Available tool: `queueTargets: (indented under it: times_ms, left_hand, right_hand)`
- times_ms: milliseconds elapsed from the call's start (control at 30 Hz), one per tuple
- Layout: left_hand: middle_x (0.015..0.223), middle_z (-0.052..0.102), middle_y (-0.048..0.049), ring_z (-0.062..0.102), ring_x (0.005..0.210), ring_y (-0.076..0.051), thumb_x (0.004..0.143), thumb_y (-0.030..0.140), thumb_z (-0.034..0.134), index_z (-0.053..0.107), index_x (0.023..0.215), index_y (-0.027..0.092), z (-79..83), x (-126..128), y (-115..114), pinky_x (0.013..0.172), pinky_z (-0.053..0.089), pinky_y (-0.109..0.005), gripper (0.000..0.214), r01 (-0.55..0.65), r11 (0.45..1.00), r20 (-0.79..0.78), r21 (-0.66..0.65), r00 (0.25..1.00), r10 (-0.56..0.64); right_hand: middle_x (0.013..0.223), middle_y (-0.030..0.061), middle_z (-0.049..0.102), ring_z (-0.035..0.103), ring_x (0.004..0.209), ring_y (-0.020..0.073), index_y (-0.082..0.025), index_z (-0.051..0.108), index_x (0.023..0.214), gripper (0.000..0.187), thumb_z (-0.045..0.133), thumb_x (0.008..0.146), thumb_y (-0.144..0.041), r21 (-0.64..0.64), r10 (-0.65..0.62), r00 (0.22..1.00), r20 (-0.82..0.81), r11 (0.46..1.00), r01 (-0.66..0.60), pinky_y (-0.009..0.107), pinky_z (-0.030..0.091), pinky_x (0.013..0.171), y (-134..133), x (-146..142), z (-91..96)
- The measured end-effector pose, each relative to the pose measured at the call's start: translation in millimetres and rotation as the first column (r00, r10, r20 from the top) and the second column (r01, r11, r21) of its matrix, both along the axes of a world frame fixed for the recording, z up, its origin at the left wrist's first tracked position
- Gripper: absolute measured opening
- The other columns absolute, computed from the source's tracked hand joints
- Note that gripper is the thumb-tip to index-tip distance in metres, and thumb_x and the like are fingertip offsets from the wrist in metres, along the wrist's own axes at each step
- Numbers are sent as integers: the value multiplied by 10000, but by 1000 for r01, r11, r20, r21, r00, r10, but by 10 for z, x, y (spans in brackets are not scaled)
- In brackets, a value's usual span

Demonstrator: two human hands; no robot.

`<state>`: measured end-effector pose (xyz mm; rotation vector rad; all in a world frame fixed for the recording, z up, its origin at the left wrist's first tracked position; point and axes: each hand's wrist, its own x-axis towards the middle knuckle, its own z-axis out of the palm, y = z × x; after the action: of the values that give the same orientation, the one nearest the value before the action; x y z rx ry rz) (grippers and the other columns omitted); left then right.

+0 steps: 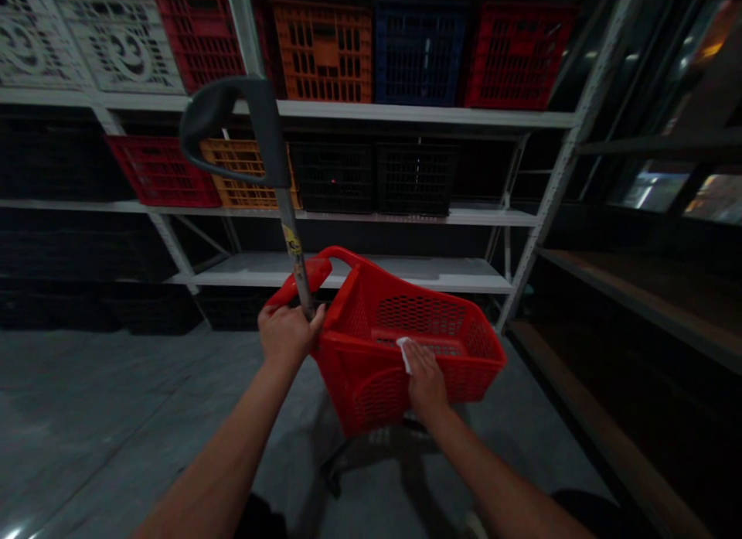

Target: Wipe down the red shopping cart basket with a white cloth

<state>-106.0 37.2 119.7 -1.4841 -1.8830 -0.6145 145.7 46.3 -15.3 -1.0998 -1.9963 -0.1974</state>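
A red plastic shopping cart (376,361) stands on the floor in front of me, its perforated basket pointing right. My left hand (288,334) is closed at the cart's red handle (284,294), by the foot of a metal pole (291,230). This pole rises from the handle area and ends in a grey loop grip (268,129). My right hand (425,375) presses a white cloth or wipe (404,353) against the near upper rim of the basket. Most of the cloth is hidden under its fingers. The basket's inside shows its slotted floor and far wall.
Behind the cart stands a white metal shelving rack (429,114) with crates, among them an orange crate (325,52), a blue crate (421,53) and a red crate (519,56). Dark shelving (643,299) runs along the right. Black cart wheels (331,477) rest on the grey floor (116,415).
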Motion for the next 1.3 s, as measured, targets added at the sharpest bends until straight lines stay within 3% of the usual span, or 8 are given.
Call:
queueTargets:
  times_ms: [167,267,400,667,833,933,1167,1300]
  left_hand:
    - [601,638,-103,571,665,-221,787,537,261,681,695,143,18,-4,10,827,297,-355,583,-4,1000,3,7,1000,4]
    - [633,647,-109,573,688,-226,792,529,257,677,713,140,33,-67,24,821,301,-355,578,-9,1000,-14,-11,1000,9]
    - [667,647,-120,575,698,-228,798,542,233,671,734,133,27,-220,83,800,311,-350,603,-38,998,-66,-58,997,34]
    - [659,638,-131,569,718,-236,801,535,215,659,711,119,-15,-474,265,819,305,-358,615,-13,995,-84,-95,996,5]
    - [667,640,-142,565,740,-245,794,536,219,662,717,118,-12,-529,333,813,309,-359,614,4,996,-64,-91,998,-10]
    - [676,641,-144,565,753,-246,797,529,215,659,730,111,-2,-544,348,824,304,-360,613,16,996,-59,-89,998,-22]
    - [675,641,-134,573,749,-243,803,537,181,644,716,131,16,-550,369,835,299,-362,622,-13,992,-70,-128,998,4]
    - [677,636,-136,571,747,-242,801,539,186,632,698,126,44,-605,382,835,304,-366,616,7,984,-84,-179,996,-23]
  right_hand:
    - [1223,93,524,438,1158,171,-99,481,1211,471,342,765,-41,-63,107,990,-94,992,-113,344,333,984,2,-993,417]
    - [1248,96,500,413,1178,167,-78,457,1228,456,356,784,-71,-23,176,983,-56,984,-178,325,306,1004,15,-1188,521]
    - [1242,97,505,419,1172,168,-99,431,1250,482,362,774,-58,-19,159,985,70,987,-158,372,261,1023,43,-668,321]
    - [1238,62,514,433,1169,166,-175,420,1259,586,321,718,28,19,-108,977,183,994,106,469,133,1044,-21,809,-93]
    - [1199,65,547,473,1133,206,-189,460,1230,541,320,744,2,-27,-290,946,143,955,296,524,129,1025,-57,1250,-206]
    - [1196,112,542,465,1140,212,-129,494,1202,496,310,757,-13,-35,-315,947,57,948,317,468,266,993,-10,1058,-253]
    - [1201,123,536,441,1160,193,-94,503,1193,458,345,769,-24,-46,-50,999,-20,998,49,401,332,983,116,-355,-4]
    - [1257,96,490,399,1195,173,-114,432,1255,501,352,766,-39,7,56,997,44,998,-57,387,318,1003,93,-308,28]
